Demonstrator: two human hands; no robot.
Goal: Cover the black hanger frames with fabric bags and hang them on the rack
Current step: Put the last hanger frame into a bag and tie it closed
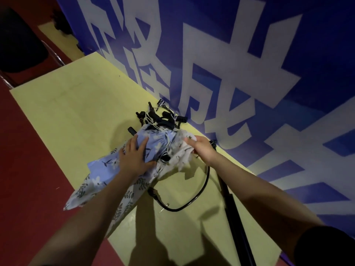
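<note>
Nearest the person, two bare forearms reach out over a pale yellow tabletop [80, 104] that sits above a dark red floor [25, 169]. A straight black pole [233, 214] lies along the table's right edge, just beside the right forearm. A little further in, a curved black hanger frame [196, 198] with a small metal clip lies bare on the table; its arc runs up toward the right hand and its other end slips under the fabric.

The left hand [134, 156] lies flat with fingers spread and straight, pressing down on a light blue fabric bag printed with white flowers [101, 166]. Below it a white fabric bag patterned with dark leaves [124, 200] trails toward the near table edge and partly hangs over it.

The right hand [201, 150] has its fingers curled into a crumpled off-white fabric bag [182, 150], gripping a bunch of it just beside the blue one.

Beyond both hands, a tangled heap of black hanger frames tied with white string [161, 118] rests on the table, partly buried by the fabrics' far ends and close against the wall.

Behind stands a blue banner wall with big white characters [230, 54]. Far left, a dark chair [19, 45] stands on the floor.
</note>
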